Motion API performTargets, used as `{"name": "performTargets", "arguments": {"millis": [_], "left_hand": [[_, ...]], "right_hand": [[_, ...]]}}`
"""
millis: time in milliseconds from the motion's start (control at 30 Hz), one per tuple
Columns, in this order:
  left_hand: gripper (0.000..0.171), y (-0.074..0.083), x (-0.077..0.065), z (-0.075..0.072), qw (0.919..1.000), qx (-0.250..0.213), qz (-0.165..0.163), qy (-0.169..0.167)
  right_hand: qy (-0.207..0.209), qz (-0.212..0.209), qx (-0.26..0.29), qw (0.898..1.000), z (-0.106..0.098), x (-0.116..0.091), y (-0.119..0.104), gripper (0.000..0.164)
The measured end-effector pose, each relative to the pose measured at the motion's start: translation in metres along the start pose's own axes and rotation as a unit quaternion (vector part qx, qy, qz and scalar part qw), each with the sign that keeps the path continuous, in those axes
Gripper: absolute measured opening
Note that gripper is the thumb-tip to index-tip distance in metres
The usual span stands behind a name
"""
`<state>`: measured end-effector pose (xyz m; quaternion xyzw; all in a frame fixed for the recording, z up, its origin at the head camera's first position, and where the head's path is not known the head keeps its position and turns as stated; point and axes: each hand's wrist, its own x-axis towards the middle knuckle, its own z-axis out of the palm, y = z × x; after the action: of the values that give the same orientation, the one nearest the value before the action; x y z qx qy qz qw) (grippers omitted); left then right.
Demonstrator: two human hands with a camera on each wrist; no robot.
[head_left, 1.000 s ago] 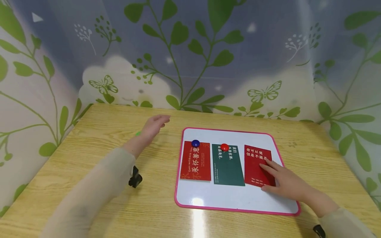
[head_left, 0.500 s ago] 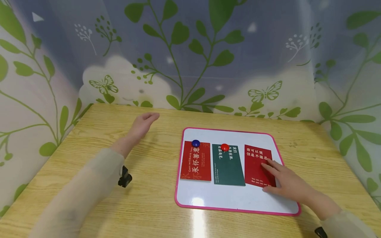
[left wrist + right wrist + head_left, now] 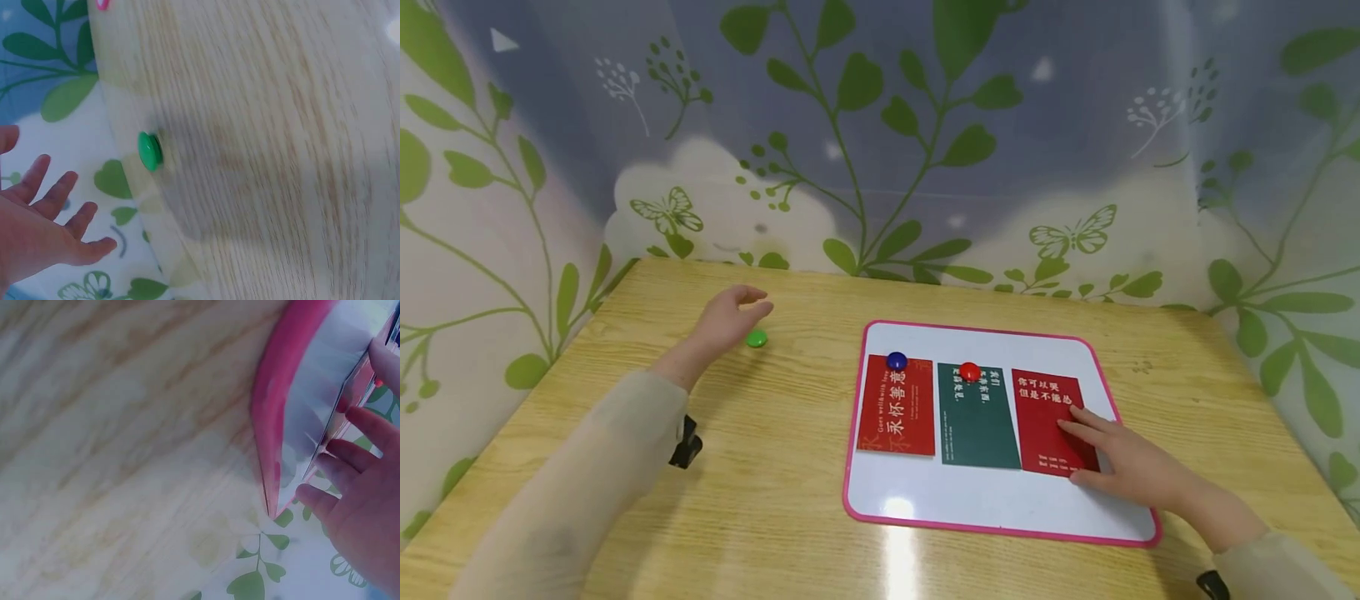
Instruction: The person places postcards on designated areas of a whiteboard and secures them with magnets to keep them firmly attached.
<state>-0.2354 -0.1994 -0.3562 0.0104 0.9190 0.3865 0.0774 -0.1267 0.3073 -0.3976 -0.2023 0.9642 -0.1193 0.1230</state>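
My left hand [image 3: 724, 323] hovers over the left of the table, fingers spread and relaxed, holding nothing. Just beside it on the wood lies a green round magnet [image 3: 757, 338], which also shows in the left wrist view as a green button-shaped magnet [image 3: 149, 150]. My right hand [image 3: 1131, 462] rests its fingertips on the lower right of a plain red card [image 3: 1047, 425], on the pink-rimmed whiteboard [image 3: 940, 500]. In the right wrist view the fingers of the right hand [image 3: 369, 481] lie straight along the card at the board.
A blue magnet [image 3: 897, 361] sits at the top of the patterned red card [image 3: 895, 408]. A red magnet [image 3: 970, 372] sits on the green card [image 3: 979, 425]. Behind the wooden table [image 3: 760, 500] hangs a leaf-patterned cloth [image 3: 820, 167].
My left hand has moved left, uncovering the green magnet. The right hand stays on the plain red card, which has turned and shifted slightly.
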Motion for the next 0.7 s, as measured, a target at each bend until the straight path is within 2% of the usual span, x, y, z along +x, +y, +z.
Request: {"name": "performTargets", "arguments": {"millis": [133, 300, 500, 700], "left_hand": [[0.05, -0.007, 0.002, 0.0, 0.9968, 0.079, -0.01, -0.007], [0.049, -0.012, 0.004, 0.002, 0.986, 0.164, -0.024, -0.017], [0.051, -0.016, 0.003, 0.005, 0.9739, 0.222, -0.03, -0.037], [0.053, -0.017, 0.003, 0.009, 0.9655, 0.256, -0.031, -0.034]], "right_hand": [[0.006, 0.004, 0.022, 1.0, 0.001, -0.003, -0.005, 0.081], [-0.002, -0.016, -0.008, 1.0, 0.008, -0.011, -0.007, 0.081], [0.0, -0.037, -0.057, 0.998, 0.014, -0.017, -0.007, 0.081], [-0.01, -0.043, -0.084, 0.996, 0.013, -0.018, -0.005, 0.084]]}}
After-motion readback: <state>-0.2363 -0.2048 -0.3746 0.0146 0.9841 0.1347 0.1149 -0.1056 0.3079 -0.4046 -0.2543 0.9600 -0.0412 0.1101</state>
